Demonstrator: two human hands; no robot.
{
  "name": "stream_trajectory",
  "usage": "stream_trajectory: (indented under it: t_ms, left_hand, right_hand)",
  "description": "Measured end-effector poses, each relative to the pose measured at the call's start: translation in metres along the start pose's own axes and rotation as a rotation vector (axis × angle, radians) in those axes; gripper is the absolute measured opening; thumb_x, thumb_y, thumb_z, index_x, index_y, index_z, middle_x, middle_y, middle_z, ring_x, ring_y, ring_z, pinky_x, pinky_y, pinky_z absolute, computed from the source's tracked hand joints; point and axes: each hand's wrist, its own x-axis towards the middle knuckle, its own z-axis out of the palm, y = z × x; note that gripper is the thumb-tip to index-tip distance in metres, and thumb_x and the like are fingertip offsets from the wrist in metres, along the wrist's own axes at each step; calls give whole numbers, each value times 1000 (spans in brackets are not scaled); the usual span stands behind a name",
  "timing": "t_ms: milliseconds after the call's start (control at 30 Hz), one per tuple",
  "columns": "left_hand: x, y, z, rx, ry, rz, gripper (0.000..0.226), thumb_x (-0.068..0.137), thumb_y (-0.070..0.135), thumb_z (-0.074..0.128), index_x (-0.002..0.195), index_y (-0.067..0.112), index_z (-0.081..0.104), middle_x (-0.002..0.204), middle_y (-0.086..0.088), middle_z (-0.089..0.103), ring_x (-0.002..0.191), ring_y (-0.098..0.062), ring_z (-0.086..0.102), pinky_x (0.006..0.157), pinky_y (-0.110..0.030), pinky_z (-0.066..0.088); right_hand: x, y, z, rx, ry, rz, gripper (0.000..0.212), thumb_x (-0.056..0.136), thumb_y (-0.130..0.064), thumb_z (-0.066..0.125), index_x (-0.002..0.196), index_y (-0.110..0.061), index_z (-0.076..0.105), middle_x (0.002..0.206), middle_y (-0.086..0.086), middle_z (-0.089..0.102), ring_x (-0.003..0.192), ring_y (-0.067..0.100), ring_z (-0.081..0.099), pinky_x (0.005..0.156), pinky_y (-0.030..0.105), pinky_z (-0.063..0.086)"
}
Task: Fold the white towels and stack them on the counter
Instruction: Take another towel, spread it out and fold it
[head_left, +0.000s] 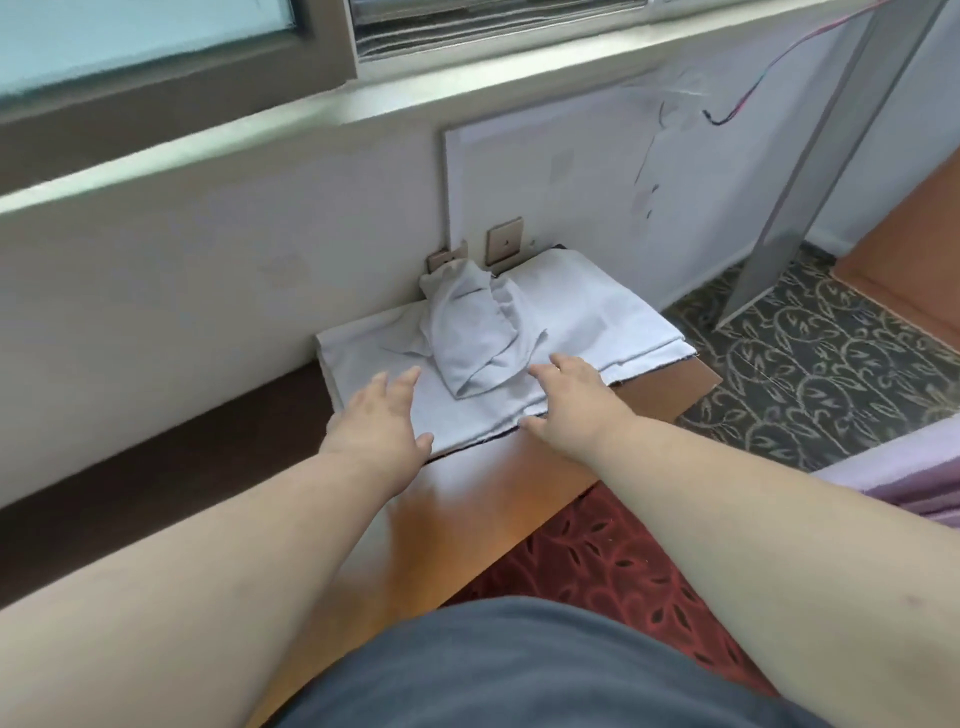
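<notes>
While both hands lie spread and holding nothing, the left hand (382, 415) and right hand (569, 387) rest flat on the near edge of the flat white towel (597, 322) covering the wooden counter (498, 483). Just beyond the fingertips, between the hands, sits a crumpled towel (475, 332). Judged best: lift that one clear, then smooth before folding.

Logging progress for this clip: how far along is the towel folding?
Done: flat folded towels lie stacked on the wooden counter. In hand: left hand and right hand rest open on the flat towel's near edge, gripping nothing. Left: the crumpled towel on top remains unfolded.
</notes>
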Motion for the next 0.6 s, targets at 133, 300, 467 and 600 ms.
stream_trajectory:
  t_ms: [133,300,467,600]
  left_hand:
    - [28,-6,-3,51,-26,35,80,91,51,52,153,35,4,160,-4,12,140,-26,28,108,-40,32]
    - [64,-2,2,58,-82,32,79,92,52,51,152,38,2,161,-5,9,140,-28,29,105,-41,34]
    - [117,15,21,-24,-142,12,80,90,48,55,151,40,3,161,-6,7,141,-30,26,108,-46,36]
    - [156,31,34,-56,-212,-47,82,90,45,57,151,41,2,161,-6,4,139,-33,28,107,-47,36]
  right_hand:
    - [37,-25,5,-55,-34,-56,77,87,-51,64,152,-29,29,162,7,15,150,27,8,118,47,25]
    - [81,-30,16,-77,-92,-73,78,86,-51,66,152,-30,28,164,4,10,150,25,4,116,45,27]
    - [149,-11,16,-146,-114,-131,76,87,-51,65,150,-29,29,164,6,8,150,27,3,114,48,30]
    - [200,3,7,-168,-163,-136,85,84,-50,69,152,-31,21,164,5,2,151,31,-4,112,52,31]
